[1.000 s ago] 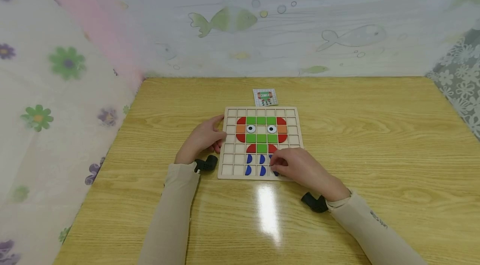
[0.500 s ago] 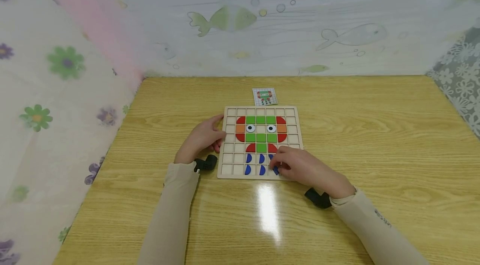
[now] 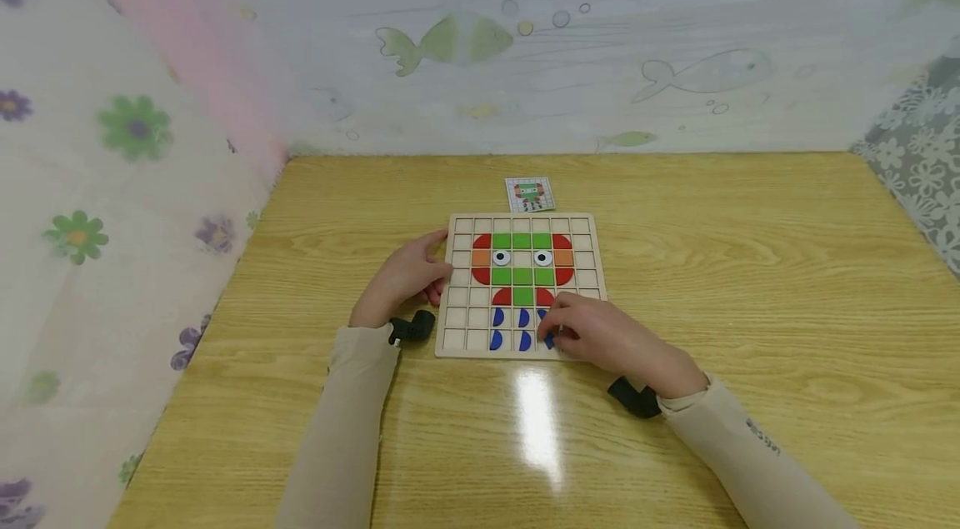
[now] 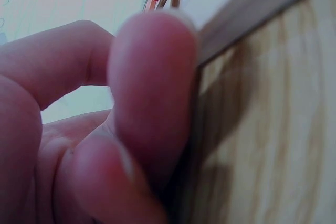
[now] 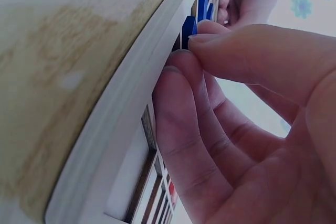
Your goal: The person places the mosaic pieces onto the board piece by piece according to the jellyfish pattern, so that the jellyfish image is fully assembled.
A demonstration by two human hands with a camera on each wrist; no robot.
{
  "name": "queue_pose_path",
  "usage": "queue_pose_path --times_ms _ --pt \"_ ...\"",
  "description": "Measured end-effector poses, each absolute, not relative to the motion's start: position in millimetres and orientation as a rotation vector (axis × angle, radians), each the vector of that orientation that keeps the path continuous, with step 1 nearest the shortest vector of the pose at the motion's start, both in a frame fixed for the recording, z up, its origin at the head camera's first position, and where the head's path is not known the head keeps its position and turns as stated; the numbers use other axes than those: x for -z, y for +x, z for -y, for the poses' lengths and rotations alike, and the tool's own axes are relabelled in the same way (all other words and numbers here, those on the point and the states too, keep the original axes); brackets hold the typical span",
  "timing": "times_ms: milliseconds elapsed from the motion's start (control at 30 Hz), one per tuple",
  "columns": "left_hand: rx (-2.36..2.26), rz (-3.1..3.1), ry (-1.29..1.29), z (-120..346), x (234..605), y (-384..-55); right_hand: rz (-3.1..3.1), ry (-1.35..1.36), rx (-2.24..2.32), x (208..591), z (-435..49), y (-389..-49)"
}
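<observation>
A square wooden grid board lies on the table, holding green squares, red quarter-round pieces, two eye discs and several blue half-circle pieces. My left hand rests at the board's left edge, fingertips touching its side; the left wrist view shows those fingers close up. Over the lower right cells, my right hand pinches a blue half-circle piece between thumb and fingers. That piece is tilted in its cell and partly covered by the fingertips.
A small picture card with a matching figure lies just behind the board. The wooden table reaches back to a wall painted with fish. Black wrist mounts sit under both wrists.
My right hand has shifted slightly, and the lower blue piece at its fingertips has turned to a tilt. The left hand and the board stay in place.
</observation>
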State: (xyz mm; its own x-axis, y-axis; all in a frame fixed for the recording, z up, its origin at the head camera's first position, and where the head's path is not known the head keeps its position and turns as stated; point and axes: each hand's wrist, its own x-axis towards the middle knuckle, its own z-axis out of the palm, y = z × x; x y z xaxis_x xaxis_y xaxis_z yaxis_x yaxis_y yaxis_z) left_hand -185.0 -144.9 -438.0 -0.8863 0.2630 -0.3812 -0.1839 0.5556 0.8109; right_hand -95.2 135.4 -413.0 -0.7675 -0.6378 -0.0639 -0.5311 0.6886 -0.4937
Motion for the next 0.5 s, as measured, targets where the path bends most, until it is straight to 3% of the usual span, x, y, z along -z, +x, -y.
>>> queue_pose_path --times_ms 500 --pt "-1.339 -2.282 0.009 138.0 435.5 -185.5 -2.673 -0.903 0.682 410.1 -140.8 -96.5"
